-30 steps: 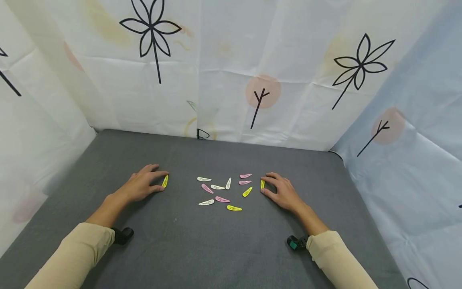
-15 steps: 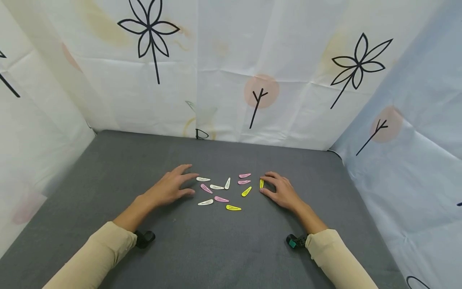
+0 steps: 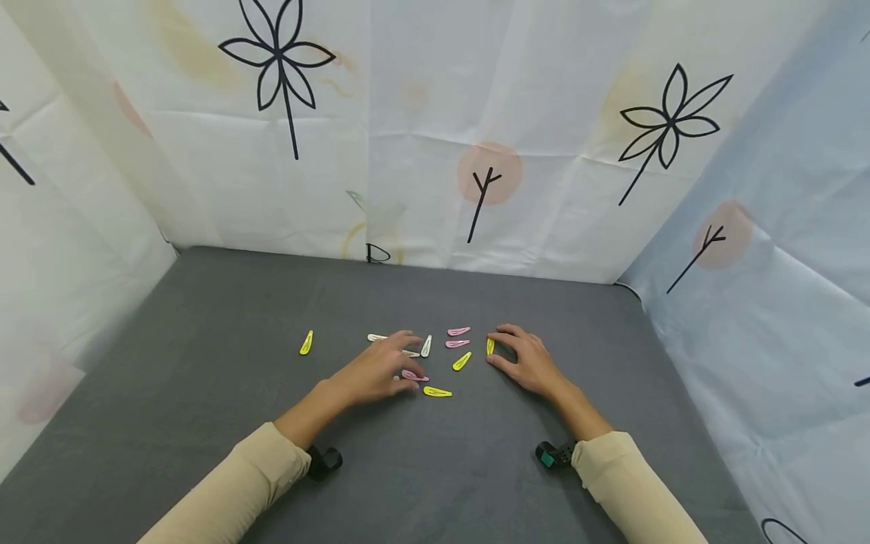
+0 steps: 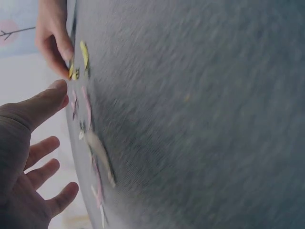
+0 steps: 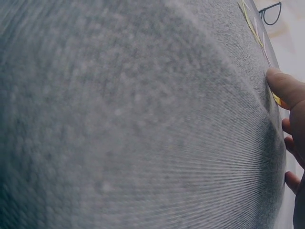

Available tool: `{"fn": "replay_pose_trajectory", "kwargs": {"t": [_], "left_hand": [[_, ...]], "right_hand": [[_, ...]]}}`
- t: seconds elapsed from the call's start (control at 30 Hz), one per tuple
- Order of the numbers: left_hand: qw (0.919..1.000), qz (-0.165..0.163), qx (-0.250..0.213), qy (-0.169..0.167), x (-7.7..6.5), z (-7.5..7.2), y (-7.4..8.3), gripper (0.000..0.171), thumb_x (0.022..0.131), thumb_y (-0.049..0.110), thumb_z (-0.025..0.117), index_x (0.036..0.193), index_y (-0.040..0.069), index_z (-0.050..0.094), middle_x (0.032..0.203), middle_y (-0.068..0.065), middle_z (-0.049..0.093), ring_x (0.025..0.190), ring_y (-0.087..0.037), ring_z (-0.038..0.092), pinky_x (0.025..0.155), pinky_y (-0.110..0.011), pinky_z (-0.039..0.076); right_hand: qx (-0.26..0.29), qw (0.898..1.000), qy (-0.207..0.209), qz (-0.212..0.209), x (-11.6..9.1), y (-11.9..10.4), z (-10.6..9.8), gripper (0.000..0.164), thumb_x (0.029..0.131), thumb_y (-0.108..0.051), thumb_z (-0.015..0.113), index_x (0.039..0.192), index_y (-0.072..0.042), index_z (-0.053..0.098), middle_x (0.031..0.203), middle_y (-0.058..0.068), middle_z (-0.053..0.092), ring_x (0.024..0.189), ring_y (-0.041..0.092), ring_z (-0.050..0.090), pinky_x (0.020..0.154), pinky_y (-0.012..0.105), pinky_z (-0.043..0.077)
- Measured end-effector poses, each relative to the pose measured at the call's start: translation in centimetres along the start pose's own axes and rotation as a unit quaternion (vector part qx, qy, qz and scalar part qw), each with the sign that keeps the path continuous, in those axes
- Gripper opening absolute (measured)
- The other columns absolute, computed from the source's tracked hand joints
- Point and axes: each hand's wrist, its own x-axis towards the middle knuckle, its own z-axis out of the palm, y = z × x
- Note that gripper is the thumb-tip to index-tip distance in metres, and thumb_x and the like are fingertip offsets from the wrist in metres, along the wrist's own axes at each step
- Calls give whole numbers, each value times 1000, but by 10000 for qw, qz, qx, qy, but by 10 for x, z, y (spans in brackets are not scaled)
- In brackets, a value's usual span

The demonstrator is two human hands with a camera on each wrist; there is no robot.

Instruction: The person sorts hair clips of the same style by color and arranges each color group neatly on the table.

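Note:
My left hand (image 3: 381, 370) hovers over the middle of the scattered snap hair clips, fingers spread and holding nothing. Below its fingertips lies a pink hair clip (image 3: 411, 375); a white hair clip (image 3: 411, 353) shows partly beneath the fingers. Other clips there are hidden by the hand. My right hand (image 3: 526, 361) rests on the table at the right of the group, thumb and forefinger pinching a yellow hair clip (image 3: 490, 347) by its ends. Two more yellow clips lie between the hands, one upper (image 3: 462, 361) and one lower (image 3: 438, 391).
Off to the left, a yellow hair clip (image 3: 306, 343) lies alone on the grey cloth table (image 3: 224, 317). Two pink clips (image 3: 458, 331) and an upright white clip (image 3: 426, 346) sit near the right hand. A patterned white curtain (image 3: 421, 91) encloses the table's back and sides.
My left hand has let go of the yellow hair clip at the left and moved right, over the middle clips. My right hand has stayed in place with its yellow clip.

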Motion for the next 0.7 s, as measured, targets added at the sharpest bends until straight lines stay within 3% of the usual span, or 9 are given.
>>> {"fn": "replay_pose_trajectory", "kwargs": {"t": [0.2, 0.33, 0.7], "left_hand": [[9987, -275, -114, -408, 0, 10, 5, 25, 85, 25, 80, 108, 15, 79, 143, -16, 52, 138, -35, 41, 100, -66, 38], [9977, -400, -211, -499, 0, 13, 8, 25, 86, 25, 79, 110, 16, 78, 146, -14, 48, 140, -32, 38, 98, -72, 35], [9990, -90, -258, -344, 0, 16, 10, 18, 84, 26, 81, 100, 17, 78, 143, -15, 51, 139, -32, 40, 102, -65, 37]], "right_hand": [[-27, 10000, -1, -9, 0, 1, 0, 47, 91, -27, 74, 133, -7, 63, 139, 19, 53, 130, 39, 49, 108, 63, 29], [-12, 10000, -18, 0, 0, 1, 0, 48, 91, -27, 73, 133, -7, 63, 140, 19, 53, 130, 39, 49, 107, 64, 29], [8, 10000, 10, -24, 2, 1, 1, 48, 91, -27, 74, 133, -7, 63, 140, 19, 53, 131, 38, 48, 108, 63, 28]]}}
